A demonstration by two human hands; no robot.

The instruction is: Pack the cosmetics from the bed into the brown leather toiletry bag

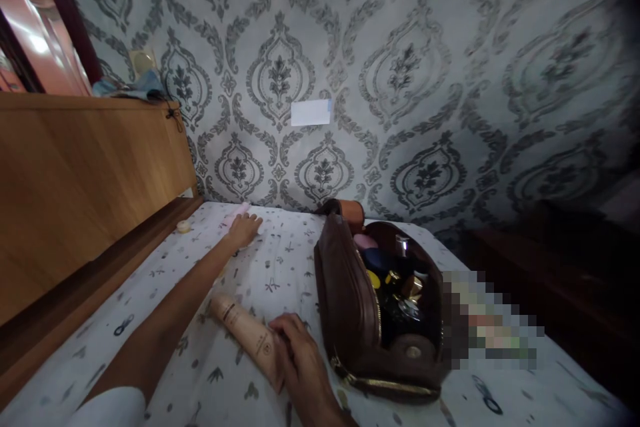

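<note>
My left hand (243, 230) reaches to the far side of the bed, fingers apart and slightly bent. It lies right beside a slim pink item (237, 215), probably touching it; its kind I cannot make out. Closer in, my right hand (304, 361) grips the flat end of a beige squeeze tube (244, 332) whose cap end points away to the left. The print on the tube is too small to read. Just right of that hand stands a brown toiletry bag (345, 293), unzipped, with several cosmetics inside, among them a pink piece (365, 241) and gold-capped items (414, 287).
A small round pale jar (183, 227) sits near the bed's left edge. Wooden furniture (90, 180) borders the left side. A patterned wall (320, 67) closes off the back. A brown-orange object (352, 214) is behind the bag, and a blurred-out patch (493, 323) lies to its right.
</note>
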